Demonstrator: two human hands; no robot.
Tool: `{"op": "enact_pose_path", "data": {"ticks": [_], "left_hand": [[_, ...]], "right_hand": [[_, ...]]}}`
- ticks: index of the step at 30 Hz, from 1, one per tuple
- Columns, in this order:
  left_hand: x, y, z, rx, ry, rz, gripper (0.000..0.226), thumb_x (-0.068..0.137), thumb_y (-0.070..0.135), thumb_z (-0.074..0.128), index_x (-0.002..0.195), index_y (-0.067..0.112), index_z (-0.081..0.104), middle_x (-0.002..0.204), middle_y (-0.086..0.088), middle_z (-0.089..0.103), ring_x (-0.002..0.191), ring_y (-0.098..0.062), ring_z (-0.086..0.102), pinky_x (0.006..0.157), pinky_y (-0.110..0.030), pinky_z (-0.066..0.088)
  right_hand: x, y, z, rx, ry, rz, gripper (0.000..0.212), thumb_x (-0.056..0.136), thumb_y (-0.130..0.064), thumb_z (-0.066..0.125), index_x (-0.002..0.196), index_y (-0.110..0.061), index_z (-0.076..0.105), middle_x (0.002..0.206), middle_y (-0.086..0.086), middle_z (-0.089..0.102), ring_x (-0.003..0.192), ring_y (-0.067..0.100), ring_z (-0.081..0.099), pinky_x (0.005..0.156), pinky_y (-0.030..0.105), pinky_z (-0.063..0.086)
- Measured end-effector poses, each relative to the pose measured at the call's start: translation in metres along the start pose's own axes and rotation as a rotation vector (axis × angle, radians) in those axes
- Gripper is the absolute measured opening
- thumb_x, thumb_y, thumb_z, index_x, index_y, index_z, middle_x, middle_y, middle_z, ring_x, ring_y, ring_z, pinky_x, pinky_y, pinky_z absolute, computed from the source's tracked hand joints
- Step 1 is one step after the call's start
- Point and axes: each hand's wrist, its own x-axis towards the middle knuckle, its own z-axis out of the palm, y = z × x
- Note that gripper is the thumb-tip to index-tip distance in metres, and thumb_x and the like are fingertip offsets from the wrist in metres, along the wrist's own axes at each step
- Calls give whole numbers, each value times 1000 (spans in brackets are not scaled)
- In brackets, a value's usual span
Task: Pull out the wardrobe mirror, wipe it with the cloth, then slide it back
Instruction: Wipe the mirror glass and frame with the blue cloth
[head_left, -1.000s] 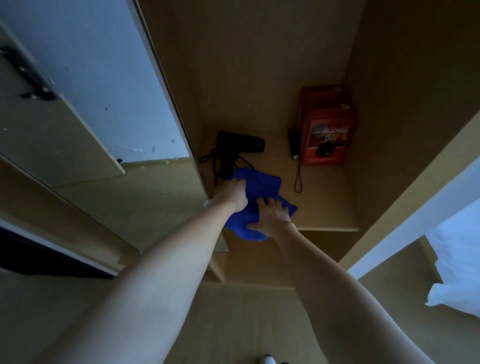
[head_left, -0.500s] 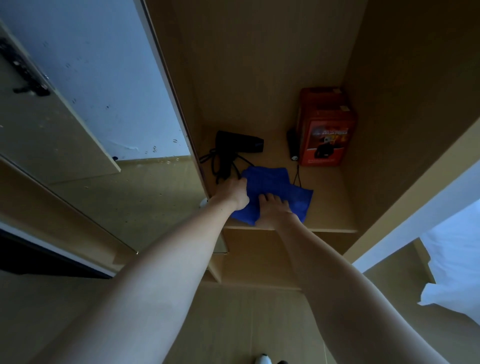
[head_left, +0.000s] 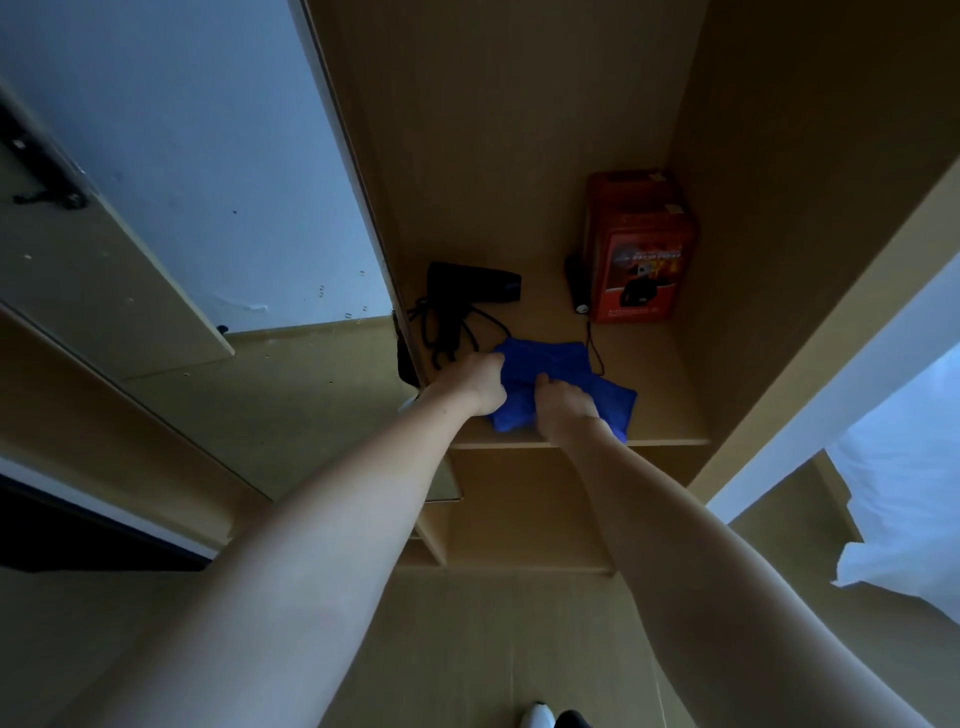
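Both hands on cloth (head_left: 561, 382) lying on shelf (head_left: 660, 415): left hand (head_left: 480, 382) bunches its near-left corner, right hand (head_left: 563, 402) curls over its middle, likely gathering it for wiping; mirror (head_left: 208, 208) stands pulled out at left.

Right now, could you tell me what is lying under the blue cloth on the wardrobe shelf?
The blue cloth lies on the wooden shelf, gripped by the left hand and right hand. A thin black cord meets its far edge. Whatever lies beneath is covered.

Both arms outstretched; left hand (head_left: 480, 382) and right hand (head_left: 563, 402) close together (fingers curled, gripping).
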Motion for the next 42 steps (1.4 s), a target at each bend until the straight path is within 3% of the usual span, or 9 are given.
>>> {"op": "enact_pose_path", "data": {"ticks": [4,6,9,12,17,25,30,37,42], "left_hand": [[-14,9,-16,-15,17,44,43,98,19,46,140,16,48,138,-11,53,117,-32,57,95,-47,52],[-23,14,-24,-8,22,60,42,98,20,46,140,17,47,137,-11,53,114,-32,58,89,-44,53],[-42,21,-33,38,56,111,29,97,19,47,125,15,52,123,-11,57,98,-31,60,74,-39,50],[-66,22,-42,65,68,151,27,96,21,48,123,16,53,121,-9,56,95,-29,59,78,-41,53],[-114,7,-61,61,81,175,37,94,27,50,130,20,52,131,-8,52,108,-32,58,91,-46,52],[-206,-57,-95,33,165,210,30,92,22,50,121,20,56,123,-8,55,104,-32,58,89,-42,52],[-261,-108,-114,63,222,206,8,92,22,48,99,19,50,110,-8,56,90,-30,57,69,-36,43],[-328,-168,-143,74,258,160,25,93,24,52,117,20,56,112,-4,55,93,-29,58,73,-35,46],[-356,-205,-172,88,262,140,8,95,19,50,99,15,55,87,-5,54,67,-22,49,57,-32,35]], "right_hand": [[-19,9,-23,100,86,0,60,100,-15,41,155,-17,17,119,16,61,103,33,61,76,39,49],[-34,9,-37,163,122,16,48,99,-16,43,147,-17,34,117,15,63,102,34,62,78,41,52],[-58,3,-54,234,156,67,32,97,-19,44,128,-16,50,110,13,65,97,33,62,75,40,52],[-87,-8,-68,265,168,133,30,98,-26,43,124,-13,50,111,13,64,98,33,62,71,37,47],[-135,-36,-85,277,150,221,37,101,-27,41,130,-2,42,123,21,59,109,38,60,77,38,44],[-212,-114,-115,185,193,201,26,97,-21,46,120,-11,53,105,9,63,87,27,61,73,38,52],[-251,-171,-130,96,246,126,23,97,-20,48,115,-7,54,104,12,62,86,29,60,69,37,48],[-274,-243,-149,88,312,45,29,96,-27,51,116,-6,53,106,14,61,81,26,53,67,35,42],[-282,-283,-171,40,407,0,33,97,-34,48,109,-4,56,103,17,62,88,34,58,67,34,39]]}}
